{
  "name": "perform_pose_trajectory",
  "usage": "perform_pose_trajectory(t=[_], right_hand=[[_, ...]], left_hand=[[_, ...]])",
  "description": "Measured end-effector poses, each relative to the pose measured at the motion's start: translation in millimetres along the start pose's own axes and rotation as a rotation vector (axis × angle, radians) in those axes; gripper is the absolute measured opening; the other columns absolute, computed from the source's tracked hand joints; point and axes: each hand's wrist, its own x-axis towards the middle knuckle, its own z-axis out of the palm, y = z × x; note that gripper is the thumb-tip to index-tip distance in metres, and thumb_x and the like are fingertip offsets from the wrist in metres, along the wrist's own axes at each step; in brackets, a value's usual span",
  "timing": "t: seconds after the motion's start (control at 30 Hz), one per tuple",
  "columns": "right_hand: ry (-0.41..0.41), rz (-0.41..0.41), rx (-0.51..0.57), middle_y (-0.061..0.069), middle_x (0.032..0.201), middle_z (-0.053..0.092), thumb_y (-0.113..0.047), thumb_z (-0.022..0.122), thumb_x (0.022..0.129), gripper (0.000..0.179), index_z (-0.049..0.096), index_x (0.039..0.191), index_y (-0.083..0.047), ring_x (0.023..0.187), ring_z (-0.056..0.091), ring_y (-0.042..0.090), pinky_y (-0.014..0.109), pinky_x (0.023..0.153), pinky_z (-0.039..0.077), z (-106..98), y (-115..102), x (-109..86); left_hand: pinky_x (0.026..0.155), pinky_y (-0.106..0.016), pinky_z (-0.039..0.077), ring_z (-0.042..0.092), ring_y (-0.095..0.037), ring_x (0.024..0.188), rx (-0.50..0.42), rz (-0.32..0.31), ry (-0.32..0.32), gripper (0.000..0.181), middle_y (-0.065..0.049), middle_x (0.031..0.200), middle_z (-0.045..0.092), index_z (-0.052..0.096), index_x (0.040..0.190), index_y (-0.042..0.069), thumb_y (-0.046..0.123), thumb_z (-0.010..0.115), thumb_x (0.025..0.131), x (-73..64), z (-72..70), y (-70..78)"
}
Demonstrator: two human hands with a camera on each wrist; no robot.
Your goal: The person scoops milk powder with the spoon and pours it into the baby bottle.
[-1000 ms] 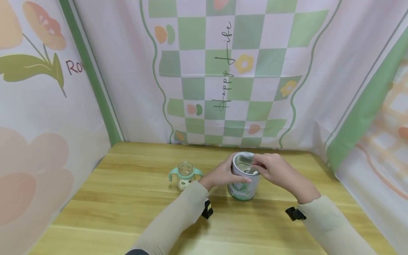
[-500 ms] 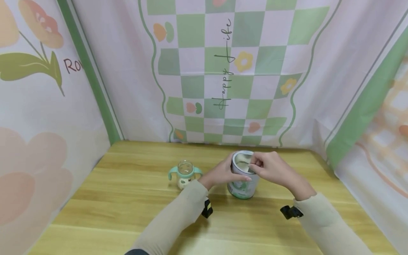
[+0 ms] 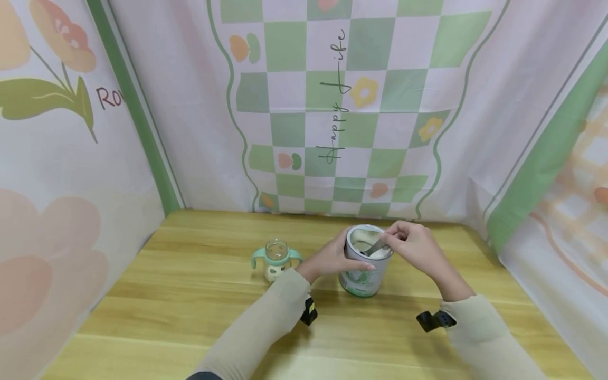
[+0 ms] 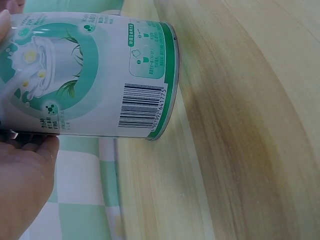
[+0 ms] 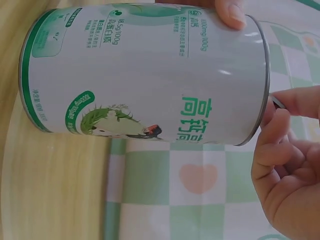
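Note:
A white and green milk powder tin (image 3: 363, 277) stands lidless on the table, pale powder showing inside. My left hand (image 3: 330, 258) grips it from the left, thumb across the front; in the left wrist view the tin's barcode side (image 4: 90, 75) faces the camera. My right hand (image 3: 413, 245) is at the right of the rim and pinches the handle of a grey metal spoon (image 3: 375, 247), which slants down into the tin. The spoon's lower end is hardly visible. In the right wrist view, only a sliver of metal shows between thumb and finger of the right hand (image 5: 287, 160).
Left of the tin stands a small clear baby bottle (image 3: 276, 261) with mint handles and an uncapped top, close to the left forearm. The wooden table (image 3: 190, 295) ends at a green checked curtain (image 3: 328, 132) behind, with printed curtains on both sides.
My right hand has risen slightly and shifted right, so more of the spoon's handle shows above the powder. The left hand and the tin have stayed in place.

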Motion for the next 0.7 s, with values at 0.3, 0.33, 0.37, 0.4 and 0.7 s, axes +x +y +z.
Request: perform_pose_trajectory(t=[0.3,0.33,0.37,0.4,0.7], right_hand=[[0.054,0.045,0.061,0.003,0.079,0.07,-0.036,0.063,0.1,0.032,0.07,0.095,-0.006,0.069,0.06,0.018,0.029,0.056,0.048,-3.2,6.3,-1.5],[0.067,0.038,0.063,0.003,0.078,0.068,-0.037,0.063,0.1,0.032,0.07,0.095,-0.006,0.068,0.058,0.018,0.029,0.055,0.047,-2.9,7.3,-2.0],[0.081,0.029,0.063,0.003,0.077,0.067,-0.037,0.064,0.1,0.032,0.07,0.094,-0.006,0.067,0.057,0.018,0.029,0.054,0.046,-2.4,8.2,-2.5],[0.095,0.016,0.066,0.004,0.076,0.066,-0.037,0.064,0.1,0.032,0.07,0.094,-0.006,0.066,0.056,0.018,0.028,0.053,0.045,-1.9,9.2,-3.0],[0.202,-0.086,0.123,0.003,0.071,0.065,-0.028,0.066,0.1,0.023,0.069,0.095,-0.006,0.061,0.053,0.013,0.024,0.048,0.042,5.0,17.6,-6.4]], left_hand=[[0.099,-0.032,0.045,0.054,-0.008,0.118,-0.017,0.01,-0.024,0.081,0.003,0.137,0.052,0.032,0.15,0.026,0.024,0.082,0.086,-1.8,0.0,1.9],[0.099,-0.032,0.045,0.054,-0.007,0.118,-0.013,0.008,-0.023,0.082,0.005,0.137,0.052,0.032,0.15,0.025,0.024,0.083,0.086,-2.2,0.2,1.8],[0.1,-0.032,0.045,0.054,-0.007,0.118,-0.01,0.008,-0.022,0.082,0.006,0.136,0.052,0.032,0.151,0.025,0.024,0.083,0.086,-2.5,0.3,1.9],[0.1,-0.032,0.044,0.054,-0.007,0.119,-0.007,0.006,-0.021,0.083,0.008,0.135,0.052,0.031,0.151,0.025,0.024,0.083,0.086,-2.7,0.4,1.7],[0.1,-0.032,0.045,0.054,-0.008,0.118,-0.012,0.012,-0.021,0.081,0.01,0.133,0.053,0.032,0.15,0.025,0.023,0.082,0.086,-2.3,0.7,0.3]])
